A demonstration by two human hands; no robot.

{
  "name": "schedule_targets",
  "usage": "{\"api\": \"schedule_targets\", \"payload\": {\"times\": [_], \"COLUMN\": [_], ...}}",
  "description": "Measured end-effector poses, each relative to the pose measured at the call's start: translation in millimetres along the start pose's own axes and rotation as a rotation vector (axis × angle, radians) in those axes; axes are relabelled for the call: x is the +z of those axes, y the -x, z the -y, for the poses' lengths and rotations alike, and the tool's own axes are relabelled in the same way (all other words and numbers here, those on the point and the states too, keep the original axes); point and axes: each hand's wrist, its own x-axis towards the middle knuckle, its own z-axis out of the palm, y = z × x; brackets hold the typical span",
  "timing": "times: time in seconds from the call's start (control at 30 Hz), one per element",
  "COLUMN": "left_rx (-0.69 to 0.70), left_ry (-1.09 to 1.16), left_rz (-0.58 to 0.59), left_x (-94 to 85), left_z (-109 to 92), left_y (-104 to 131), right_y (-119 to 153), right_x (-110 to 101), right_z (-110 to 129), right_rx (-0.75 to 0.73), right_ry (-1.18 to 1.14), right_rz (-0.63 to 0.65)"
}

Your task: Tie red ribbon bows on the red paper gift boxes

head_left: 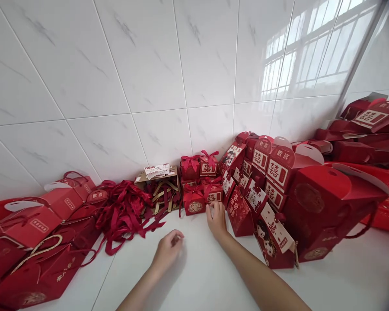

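Observation:
My right hand reaches to a small red gift box with a ribbon bow, its fingers bent against the lower front of that box. Beside it stands another small red box with gold lettering and a bow. Two more bow-tied boxes are stacked behind these. Lower and to the left, my left hand hovers over the white surface with curled fingers; nothing shows in them.
A heap of dark red ribbons lies left of an open cardboard box holding ribbon pieces, with printed cards on top. Red gift boxes crowd the left and right. A red basket stands far right. A tiled wall rises behind.

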Motion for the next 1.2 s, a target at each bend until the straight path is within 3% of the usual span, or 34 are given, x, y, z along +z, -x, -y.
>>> {"api": "schedule_targets", "payload": {"times": [0.17,0.37,0.57,0.8,0.9,0.97,1.07,1.2], "left_rx": [0.0,-0.009,0.133,0.242,0.279,0.242,0.124,-0.063], "left_ry": [-0.121,-0.233,-0.298,-0.383,-0.435,-0.483,-0.566,-0.67], "left_rz": [-0.029,-0.129,-0.106,-0.036,-0.01,-0.074,-0.251,-0.571], "left_x": [50.4,66.0,69.0,63.8,45.0,22.4,-26.0,-108.4], "left_z": [-27,-20,-12,-12,-6,5,28,51], "left_y": [-55,-84,-81,-48,-24,-5,32,87], "right_y": [-5,-5,-7,-5,-1,1,5,8], "right_x": [18,31,29,24,25,27,29,29], "right_z": [-12,-14,-14,-19,-24,-28,-32,-37], "right_rx": [0.143,0.172,0.171,0.179,0.171,0.169,0.169,0.174], "right_ry": [-0.113,-0.117,-0.039,0.02,0.005,-0.017,-0.061,-0.121], "right_rz": [-0.044,0.052,0.161,0.227,0.218,0.193,0.149,0.11]}}
